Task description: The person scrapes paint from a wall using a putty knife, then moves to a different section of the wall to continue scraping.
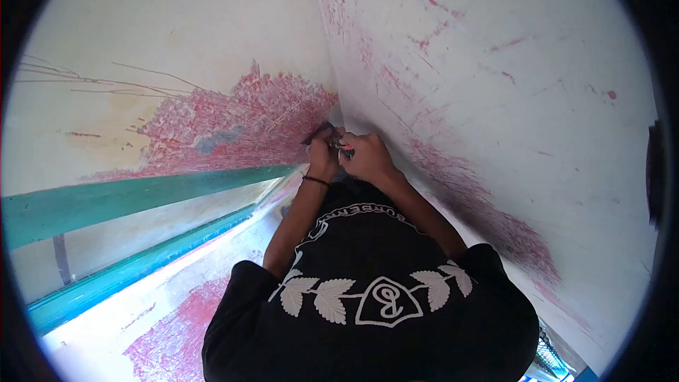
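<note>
Both hands are close together in front of my chest, near the corner where two walls meet. My left hand (323, 160), with a dark band at its wrist, has its fingers closed around a dark flat piece (319, 131). My right hand (370, 158) is closed on a small tool (346, 148) with red and dark parts; its full shape is hidden by the fingers. The tool and the dark piece are side by side, and I cannot tell whether they touch.
The left wall (198, 14) has a scraped red patch (233, 117) above a green ledge (148, 192). On the right, the white wall (495, 85) carries red scratches and a dark smudge. A blue-green strip (141, 272) runs lower left.
</note>
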